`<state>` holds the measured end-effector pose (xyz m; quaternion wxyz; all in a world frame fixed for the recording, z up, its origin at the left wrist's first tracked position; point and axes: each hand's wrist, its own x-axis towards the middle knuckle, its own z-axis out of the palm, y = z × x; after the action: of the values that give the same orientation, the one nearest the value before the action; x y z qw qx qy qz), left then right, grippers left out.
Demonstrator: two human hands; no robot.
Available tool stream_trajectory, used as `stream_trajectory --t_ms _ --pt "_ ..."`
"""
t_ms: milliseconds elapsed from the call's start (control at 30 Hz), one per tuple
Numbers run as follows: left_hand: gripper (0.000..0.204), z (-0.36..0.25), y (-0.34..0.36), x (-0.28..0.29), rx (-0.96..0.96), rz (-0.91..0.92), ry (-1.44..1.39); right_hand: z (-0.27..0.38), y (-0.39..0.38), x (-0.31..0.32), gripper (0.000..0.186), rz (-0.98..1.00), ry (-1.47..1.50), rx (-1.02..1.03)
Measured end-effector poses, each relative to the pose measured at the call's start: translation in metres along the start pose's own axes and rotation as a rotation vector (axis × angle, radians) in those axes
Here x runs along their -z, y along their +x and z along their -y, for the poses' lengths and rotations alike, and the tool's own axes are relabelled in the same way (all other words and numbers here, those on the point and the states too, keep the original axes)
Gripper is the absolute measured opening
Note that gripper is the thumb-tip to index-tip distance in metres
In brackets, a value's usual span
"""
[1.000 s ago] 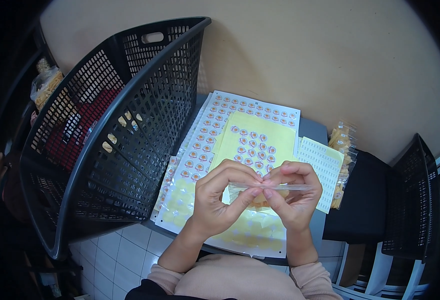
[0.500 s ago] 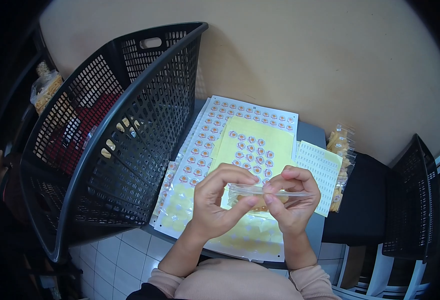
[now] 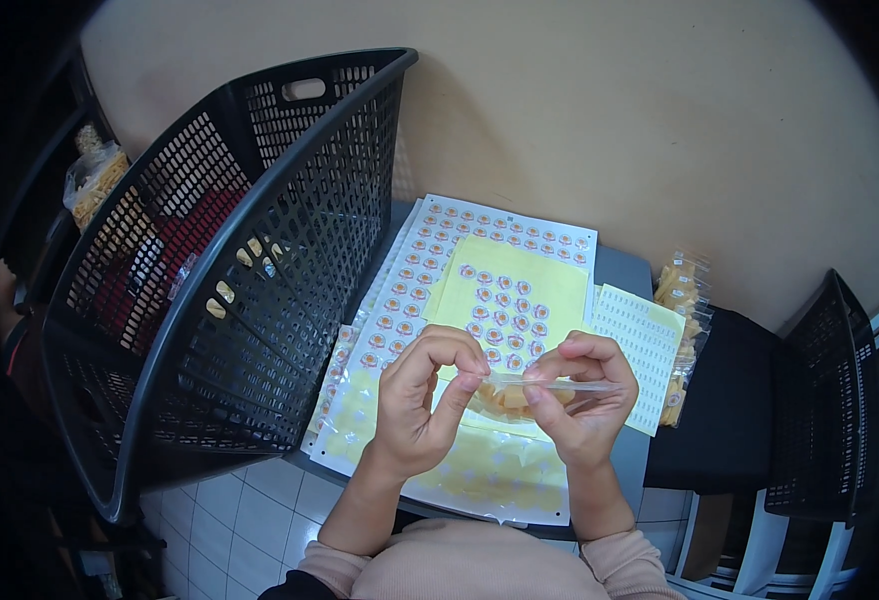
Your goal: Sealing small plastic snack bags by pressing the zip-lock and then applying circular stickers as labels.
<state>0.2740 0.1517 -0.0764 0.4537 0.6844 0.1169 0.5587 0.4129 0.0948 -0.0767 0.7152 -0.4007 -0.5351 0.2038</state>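
Between my hands, above the sheets, is a clear plastic bag (image 3: 510, 402) with pale yellow snack pieces inside. The thumb and index finger of my left hand (image 3: 415, 405) pinch the left end of its top edge. My right hand (image 3: 592, 400) grips the same edge further right, with thumb and fingertips pressed together and part of the edge running across the palm. Below lie sheets of round stickers (image 3: 415, 270) and a yellow backing sheet (image 3: 560, 262), some of its stickers gone.
A tall black plastic basket (image 3: 250, 250) stands left, with packets and something red inside. Right of the sticker sheets are a sheet of small labels (image 3: 640, 335) and a row of filled snack bags (image 3: 682, 290). Another dark basket (image 3: 825, 410) stands far right. A wall (image 3: 600, 110) rises behind.
My left fingers have slid left along the bag's top edge and closed into a tighter pinch at its end. The right hand has stayed nearly in place.
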Motion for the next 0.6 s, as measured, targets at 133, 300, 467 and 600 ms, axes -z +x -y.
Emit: stream_trajectory --t_ms 133,300,467,600 --pt "0.005 -0.0056 0.0039 -0.002 0.012 -0.003 -0.023 0.0046 0.0017 -0.0005 0.033 -0.021 0.024 -0.02" --pt "0.003 -0.002 0.0031 -0.0001 0.003 0.049 0.046 0.0016 0.0024 0.0012 0.032 -0.004 -0.034 0.003" --pt "0.006 -0.0012 0.0008 -0.0038 -0.019 -0.015 0.023 -0.0011 0.0001 0.0013 0.032 0.005 -0.059 -0.014" --pt "0.006 -0.0006 0.002 -0.004 -0.001 -0.01 -0.006 0.0013 0.0011 -0.0005 0.032 -0.04 0.018 -0.046"
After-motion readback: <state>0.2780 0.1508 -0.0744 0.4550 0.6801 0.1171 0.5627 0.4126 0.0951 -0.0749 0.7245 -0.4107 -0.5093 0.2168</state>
